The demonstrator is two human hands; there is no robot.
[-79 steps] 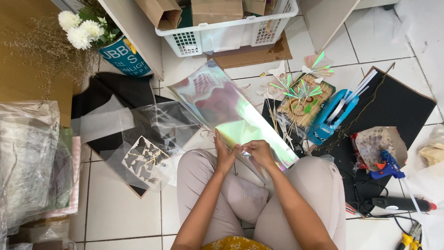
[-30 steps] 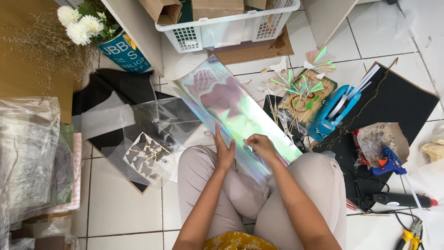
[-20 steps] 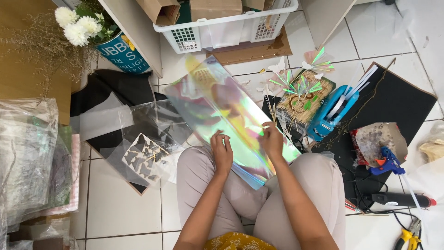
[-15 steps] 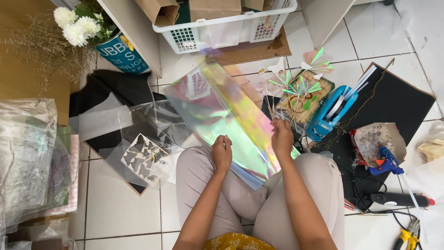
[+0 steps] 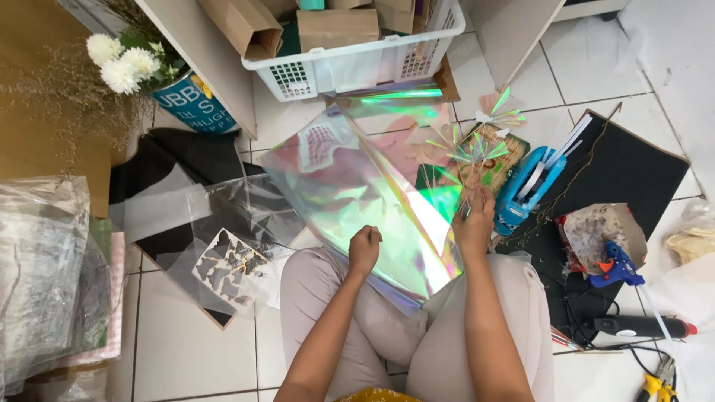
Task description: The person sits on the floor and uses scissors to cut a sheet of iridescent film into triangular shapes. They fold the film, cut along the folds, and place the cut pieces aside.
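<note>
Unfolded wider now, the iridescent film (image 5: 357, 193) spreads between my clenched left hand (image 5: 365, 249) and right hand (image 5: 474, 227), both gripping it; beyond, cardboard boxes (image 5: 339, 26) fill a white basket (image 5: 350, 63).

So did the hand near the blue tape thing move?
Yes. The right hand went from the middle of the shiny sheet out to its edge, closer to the blue tape dispenser.
</note>
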